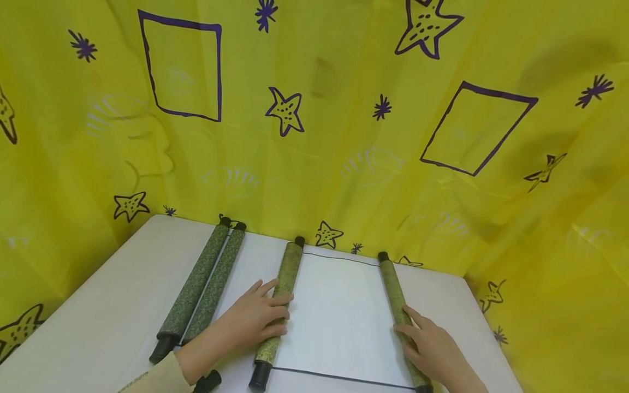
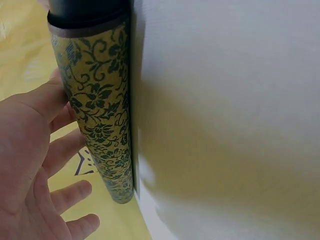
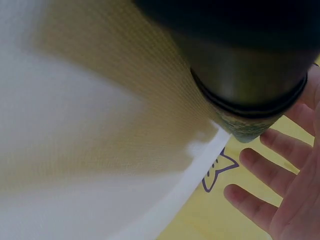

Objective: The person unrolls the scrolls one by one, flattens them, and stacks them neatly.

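Observation:
A scroll lies partly unrolled on the white table, a blank white sheet (image 1: 341,316) between its two gold-green patterned rolls with black end knobs. My left hand (image 1: 262,314) rests over the left roll (image 1: 291,262), its fingers spread and fairly straight across it. The left wrist view shows dark floral vines on this roll (image 2: 102,110), with fingertips against its side. On the right roll (image 1: 391,281), my right hand (image 1: 432,344) lays its extended fingers. In the right wrist view, the loosely spread fingers (image 3: 267,172) are beside that roll's dark end (image 3: 240,75).
Left of the scroll, two darker green patterned rolls (image 1: 194,284) with black knobs lie side by side, partly behind my left forearm. White tabletop (image 1: 93,289) extends farther left. A yellow curtain (image 1: 324,180) with purple stars and frames hangs along the table's back and sides.

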Motion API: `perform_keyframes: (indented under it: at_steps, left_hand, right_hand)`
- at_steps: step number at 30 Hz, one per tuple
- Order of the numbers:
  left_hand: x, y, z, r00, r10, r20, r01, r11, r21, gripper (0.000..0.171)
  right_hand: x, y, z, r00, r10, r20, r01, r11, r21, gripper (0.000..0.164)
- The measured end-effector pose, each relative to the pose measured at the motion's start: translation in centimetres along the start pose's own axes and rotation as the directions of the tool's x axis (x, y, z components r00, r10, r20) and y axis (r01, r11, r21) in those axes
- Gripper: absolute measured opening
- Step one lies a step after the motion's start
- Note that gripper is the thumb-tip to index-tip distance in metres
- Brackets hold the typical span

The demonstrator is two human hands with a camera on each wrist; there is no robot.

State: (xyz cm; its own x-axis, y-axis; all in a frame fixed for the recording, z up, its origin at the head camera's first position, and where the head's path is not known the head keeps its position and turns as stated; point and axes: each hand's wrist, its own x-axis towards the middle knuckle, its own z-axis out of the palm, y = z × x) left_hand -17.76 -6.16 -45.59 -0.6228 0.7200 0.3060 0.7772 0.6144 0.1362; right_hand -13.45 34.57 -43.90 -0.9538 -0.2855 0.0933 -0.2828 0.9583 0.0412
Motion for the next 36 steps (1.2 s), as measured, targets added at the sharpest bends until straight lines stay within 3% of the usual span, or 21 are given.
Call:
perform_keyframes:
  at_steps: [10, 24, 36]
  left_hand:
    - [0.1, -0.4, 0.1, 0.999, 0.010, -0.039, -0.010, 1.000, 0.001, 0.022]
    - [-0.4, -1.0, 0.0, 1.000, -0.011, -0.018, 0.012, 0.998, 0.066, 0.025]
    - [-0.9, -1.6, 0.0, 0.995, -0.098, -0.011, 0.098, 0.993, 0.067, 0.022]
  right_hand:
    - [0.0, 0.1, -0.1, 1.000, -0.006, -0.010, 0.006, 1.000, -0.016, 0.029]
    - [0.1, 0.7, -0.2, 1.000, 0.024, 0.018, -0.024, 0.999, -0.023, 0.033]
    - [0.1, 0.7, 0.0, 0.999, 0.049, 0.024, -0.048, 0.998, -0.031, 0.026]
